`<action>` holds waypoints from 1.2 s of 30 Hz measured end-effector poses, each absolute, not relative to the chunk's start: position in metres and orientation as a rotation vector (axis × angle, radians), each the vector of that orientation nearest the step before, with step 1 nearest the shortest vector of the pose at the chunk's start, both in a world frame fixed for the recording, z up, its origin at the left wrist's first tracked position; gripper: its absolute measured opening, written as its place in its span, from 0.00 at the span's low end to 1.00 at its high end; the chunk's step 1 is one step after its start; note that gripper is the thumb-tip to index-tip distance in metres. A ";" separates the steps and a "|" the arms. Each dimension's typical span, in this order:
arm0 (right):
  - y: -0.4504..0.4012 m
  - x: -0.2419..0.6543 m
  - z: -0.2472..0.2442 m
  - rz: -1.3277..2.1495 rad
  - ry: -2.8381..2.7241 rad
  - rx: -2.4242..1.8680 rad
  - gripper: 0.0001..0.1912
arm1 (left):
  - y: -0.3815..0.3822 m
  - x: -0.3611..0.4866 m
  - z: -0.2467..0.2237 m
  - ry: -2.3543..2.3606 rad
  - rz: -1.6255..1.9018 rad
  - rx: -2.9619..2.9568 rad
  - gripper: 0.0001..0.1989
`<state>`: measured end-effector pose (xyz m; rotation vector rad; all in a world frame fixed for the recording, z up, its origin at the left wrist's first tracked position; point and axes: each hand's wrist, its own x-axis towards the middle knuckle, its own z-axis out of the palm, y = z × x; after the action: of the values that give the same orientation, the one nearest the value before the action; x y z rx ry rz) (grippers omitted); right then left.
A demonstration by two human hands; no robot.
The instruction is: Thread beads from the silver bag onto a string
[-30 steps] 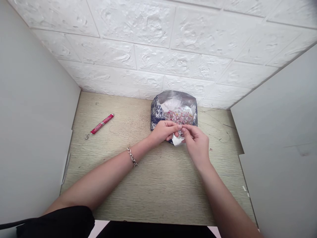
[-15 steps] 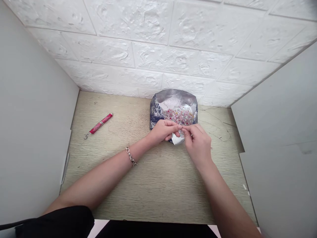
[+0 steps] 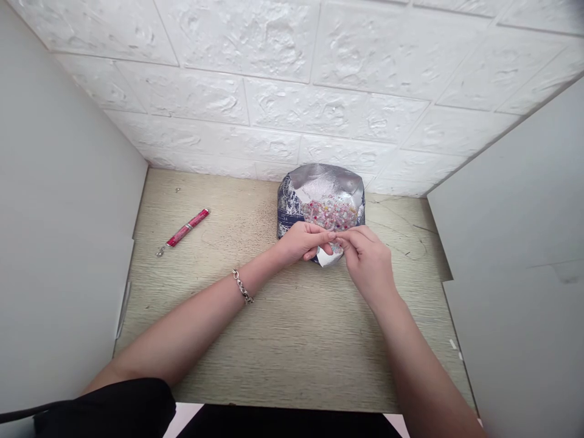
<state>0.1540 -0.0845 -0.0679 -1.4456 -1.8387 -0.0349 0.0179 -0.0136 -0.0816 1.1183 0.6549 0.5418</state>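
A silver-lined bag (image 3: 326, 176) with a dark blue patterned outside lies open against the wall. Many small pink, red, white and yellow beads (image 3: 331, 214) are inside it. Over the bag's front edge my left hand (image 3: 305, 240) is closed in a pinch, its fingertips meeting those of my right hand. My right hand (image 3: 368, 258) pinches too, thumb against forefinger. Whatever sits between the fingertips is too small to make out.
A red pen-like tube (image 3: 188, 227) lies at the left of the table (image 3: 274, 347), with a small metal clasp (image 3: 160, 250) below it. Thin thread (image 3: 410, 228) lies right of the bag. Grey panels stand on both sides, a white brick-pattern wall behind.
My right hand has shifted very slightly to the right and its wrist has turned a little. Both hands remain pinched together over the bag.
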 end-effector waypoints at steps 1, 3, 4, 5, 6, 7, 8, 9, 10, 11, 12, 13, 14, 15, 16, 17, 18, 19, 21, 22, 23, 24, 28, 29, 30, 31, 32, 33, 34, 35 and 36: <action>-0.084 0.154 -0.068 -0.042 -1.842 -1.444 0.07 | -0.013 0.018 -0.082 0.657 0.540 1.115 0.11; -0.084 0.154 -0.069 -0.073 -1.845 -1.447 0.07 | -0.013 0.018 -0.083 0.657 0.537 1.114 0.11; -0.084 0.153 -0.070 -0.094 -1.845 -1.450 0.08 | -0.013 0.018 -0.083 0.657 0.535 1.118 0.11; -0.084 0.153 -0.071 -0.118 -1.843 -1.453 0.08 | -0.013 0.018 -0.083 0.657 0.533 1.124 0.11; -0.084 0.153 -0.072 -0.138 -1.839 -1.457 0.08 | -0.014 0.018 -0.083 0.658 0.531 1.129 0.11; -0.084 0.152 -0.072 -0.154 -1.835 -1.460 0.08 | -0.014 0.018 -0.083 0.659 0.531 1.131 0.12; -0.084 0.152 -0.073 -0.160 -1.829 -1.465 0.08 | -0.014 0.019 -0.082 0.660 0.533 1.128 0.11; -0.084 0.151 -0.073 -0.156 -1.821 -1.472 0.07 | -0.014 0.019 -0.082 0.660 0.539 1.120 0.11; -0.084 0.150 -0.073 -0.143 -1.808 -1.479 0.07 | -0.014 0.019 -0.081 0.660 0.547 1.108 0.11; -0.084 0.150 -0.073 -0.123 -1.790 -1.485 0.06 | -0.014 0.020 -0.081 0.656 0.556 1.093 0.10; -0.085 0.149 -0.072 -0.098 -1.768 -1.489 0.06 | -0.013 0.020 -0.080 0.650 0.563 1.077 0.09; -0.085 0.148 -0.072 -0.073 -1.744 -1.487 0.05 | -0.013 0.020 -0.080 0.642 0.565 1.061 0.08; -0.085 0.148 -0.071 -0.051 -1.723 -1.478 0.05 | -0.012 0.020 -0.079 0.633 0.563 1.045 0.07; -0.085 0.147 -0.070 -0.034 -1.709 -1.465 0.05 | -0.012 0.020 -0.079 0.624 0.558 1.028 0.07; -0.085 0.147 -0.069 -0.022 -1.703 -1.451 0.06 | -0.011 0.019 -0.079 0.618 0.549 1.014 0.07; -0.085 0.147 -0.069 -0.016 -1.703 -1.438 0.06 | -0.011 0.019 -0.078 0.614 0.540 1.005 0.08; -0.085 0.147 -0.068 -0.015 -1.706 -1.429 0.06 | -0.011 0.019 -0.078 0.613 0.531 1.001 0.10; -0.085 0.148 -0.068 -0.014 -1.712 -1.424 0.07 | -0.011 0.019 -0.078 0.613 0.527 1.003 0.11; -0.084 0.148 -0.068 -0.015 -1.713 -1.425 0.07 | -0.012 0.019 -0.078 0.613 0.529 1.018 0.11; -0.084 0.148 -0.068 -0.017 -1.706 -1.428 0.07 | -0.012 0.019 -0.078 0.611 0.534 1.029 0.11; -0.084 0.149 -0.068 -0.020 -1.695 -1.432 0.08 | -0.013 0.019 -0.079 0.608 0.539 1.042 0.11; -0.084 0.149 -0.068 -0.020 -1.683 -1.439 0.08 | -0.013 0.019 -0.079 0.602 0.541 1.055 0.10; -0.082 0.153 -0.070 -0.013 -1.649 -1.483 0.08 | -0.015 0.020 -0.079 0.594 0.572 1.060 0.09; -0.082 0.153 -0.071 -0.005 -1.654 -1.494 0.08 | -0.015 0.020 -0.079 0.601 0.590 1.042 0.09; -0.081 0.154 -0.072 0.002 -1.662 -1.512 0.09 | -0.015 0.021 -0.080 0.607 0.606 1.022 0.09; -0.081 0.154 -0.073 0.010 -1.675 -1.539 0.09 | -0.014 0.021 -0.080 0.611 0.618 1.005 0.09; -0.081 0.154 -0.074 0.014 -1.692 -1.581 0.09 | -0.014 0.021 -0.080 0.614 0.627 0.988 0.09; -0.081 0.153 -0.076 0.010 -1.708 -1.638 0.09 | -0.014 0.021 -0.080 0.615 0.635 0.971 0.09; -0.081 0.152 -0.078 -0.005 -1.725 -1.706 0.08 | -0.014 0.021 -0.080 0.615 0.646 0.947 0.09; -0.081 0.151 -0.079 -0.026 -1.747 -1.773 0.08 | -0.014 0.022 -0.079 0.616 0.659 0.918 0.08; -0.082 0.149 -0.081 -0.046 -1.771 -1.828 0.07 | -0.014 0.022 -0.079 0.619 0.672 0.885 0.08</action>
<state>0.1493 -0.0817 -0.0810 -1.8280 -1.7710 -0.0464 0.0217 -0.0139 -0.0789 0.8845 0.6191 0.6724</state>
